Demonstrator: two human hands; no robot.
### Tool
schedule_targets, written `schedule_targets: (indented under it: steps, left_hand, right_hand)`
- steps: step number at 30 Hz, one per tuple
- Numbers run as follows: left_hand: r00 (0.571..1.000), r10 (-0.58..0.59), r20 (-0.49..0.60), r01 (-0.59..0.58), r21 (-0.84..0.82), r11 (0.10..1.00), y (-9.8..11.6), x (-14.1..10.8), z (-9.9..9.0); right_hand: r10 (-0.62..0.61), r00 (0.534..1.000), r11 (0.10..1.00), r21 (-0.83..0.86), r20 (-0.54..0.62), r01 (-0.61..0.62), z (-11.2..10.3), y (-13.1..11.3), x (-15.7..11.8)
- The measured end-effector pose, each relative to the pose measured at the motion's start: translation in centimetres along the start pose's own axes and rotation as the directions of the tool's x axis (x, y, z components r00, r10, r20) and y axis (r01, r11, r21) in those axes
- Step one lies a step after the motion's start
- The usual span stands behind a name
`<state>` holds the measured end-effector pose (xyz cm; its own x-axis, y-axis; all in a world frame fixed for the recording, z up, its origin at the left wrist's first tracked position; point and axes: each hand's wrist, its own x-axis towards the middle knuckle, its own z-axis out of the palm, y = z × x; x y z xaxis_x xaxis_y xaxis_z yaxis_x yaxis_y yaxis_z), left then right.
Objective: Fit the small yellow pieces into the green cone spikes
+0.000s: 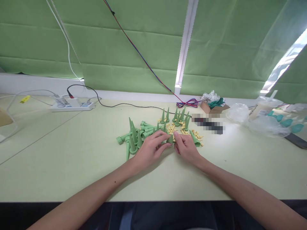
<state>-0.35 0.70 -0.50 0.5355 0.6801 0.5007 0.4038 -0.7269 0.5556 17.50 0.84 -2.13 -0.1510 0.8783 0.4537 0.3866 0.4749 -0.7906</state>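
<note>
My left hand (pixel 154 145) pinches a green plastic cone spike (pixel 170 139) between thumb and fingers, low over the table. Close against its right side, my right hand (pixel 185 147) has thumb and fingertips pressed together; whatever they grip is hidden. Left of my hands, several green cone spikes (pixel 133 145) stand or lie in a heap. Behind my hands is a pile of small yellow plastic pieces (pixel 171 128). More green cones (pixel 177 120) stand upright past it, some with yellow pieces beside them. One green cone (pixel 194 139) lies tilted just beyond my right hand.
A power strip (pixel 72 107) with plugs sits at the back left, its black cable (pixel 129 104) running along the table. At the back right are a small cardboard box (pixel 213 108), a blurred dark object (pixel 207 124), plastic bags (pixel 268 126), a drink cup (pixel 261 107) and a phone (pixel 297 140).
</note>
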Motion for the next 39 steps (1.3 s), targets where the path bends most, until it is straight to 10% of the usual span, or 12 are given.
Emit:
schedule_targets:
  steps: [14,22,32,39]
  left_hand:
    - [0.982,-0.189,-0.005,0.187,-0.14,0.972,-0.1,0.2,0.0]
    - [0.918,-0.364,0.16,0.397,-0.327,0.858,0.1,0.1,-0.2]
    - [0.886,-0.316,0.341,0.461,-0.566,0.683,-0.1,0.6,-0.7]
    - [0.901,-0.347,0.262,0.429,-0.403,0.809,0.2,0.3,-0.5]
  right_hand:
    - [-0.053,0.99,0.999,0.013,0.131,0.052,-0.1,0.8,-0.1]
    - [-0.126,0.983,0.99,-0.041,0.137,0.132,-0.2,1.1,-0.1]
    - [-0.239,0.96,0.968,-0.044,0.147,0.247,-0.5,1.2,-0.2]
    - [-0.222,0.969,0.973,-0.037,0.107,0.227,-0.2,1.1,-0.2]
